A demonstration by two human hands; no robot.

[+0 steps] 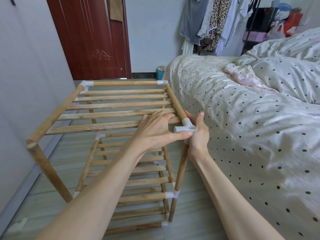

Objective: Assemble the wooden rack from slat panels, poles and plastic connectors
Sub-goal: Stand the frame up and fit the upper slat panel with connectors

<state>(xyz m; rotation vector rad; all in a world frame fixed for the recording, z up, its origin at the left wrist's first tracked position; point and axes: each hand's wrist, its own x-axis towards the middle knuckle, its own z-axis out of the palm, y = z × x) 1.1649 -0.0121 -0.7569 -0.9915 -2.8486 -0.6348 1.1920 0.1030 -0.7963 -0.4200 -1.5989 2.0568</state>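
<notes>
Bedroom floor [190, 213] was your workspace, with the rack [121, 153] standing on grey tiles between the wall and a polka-dot bed [242, 135], a red door [93, 37] behind it and clothes [213, 23] hanging in the far corner.

You were working the near right top corner. Your right hand [198, 134] was wrapped round the white connector [186, 126] from the bed side, thumb up, fingers curled behind it. Your left hand [157, 130] lay over the top panel [112, 108], fingers bent on the slats and thumb pressed against the connector's open socket. That connector already sat on the side pole [174, 103] and on the upright [181, 168] below it, so I'd say you were seating it.

Two lower shelves looked joined up. The top wasn't done though: the near left corner [32, 142] had no connector, just bare pole ends meeting, and no front pole ran across.

Next move, my guess: push this connector fully home and square its empty socket toward the left, then fit a front pole and cap the left corner. A white piece [20, 224] on the floor bottom left might've been the spare connector, too blurry to tell.

Containers: only a teal bin or basket [160, 73] by the bed's far end, contents hidden.
</notes>
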